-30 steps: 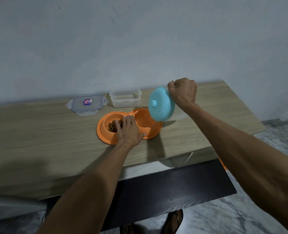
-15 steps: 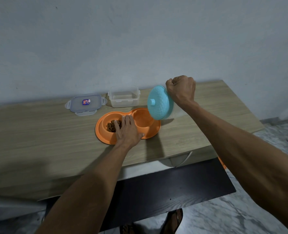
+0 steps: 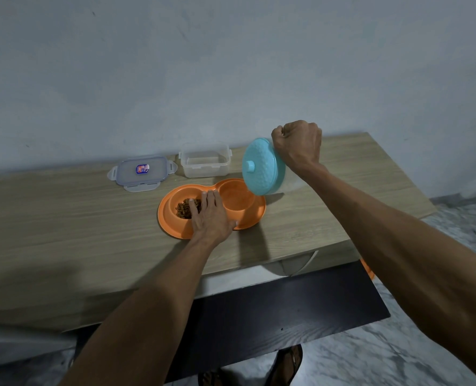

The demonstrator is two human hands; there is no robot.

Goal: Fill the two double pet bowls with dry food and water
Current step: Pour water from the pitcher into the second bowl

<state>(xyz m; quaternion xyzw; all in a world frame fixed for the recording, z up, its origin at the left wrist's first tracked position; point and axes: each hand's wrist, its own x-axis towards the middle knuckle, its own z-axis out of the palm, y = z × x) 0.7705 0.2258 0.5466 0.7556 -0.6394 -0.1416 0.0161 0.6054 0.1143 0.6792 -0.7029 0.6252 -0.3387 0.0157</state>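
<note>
head view: orange double pet bowl (image 3: 175,228) sits on the wooden table (image 3: 64,218), kibble (image 3: 183,210) in its left well. left hand (image 3: 210,215) rests flat across it, fingers straight; right hand (image 3: 298,146) grips a teal-lidded jug (image 3: 261,168) tilted over the right well.

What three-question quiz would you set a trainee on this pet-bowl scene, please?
1. True or false: the dry food lies in the left compartment of the orange double bowl.
2. The right hand grips: A) a spoon; B) the teal-lidded jug, tilted over the right compartment; C) a cup.
3. Fill in: the left hand rests flat on the ____.

Key: 1 true; 2 B; 3 orange double bowl.
</note>
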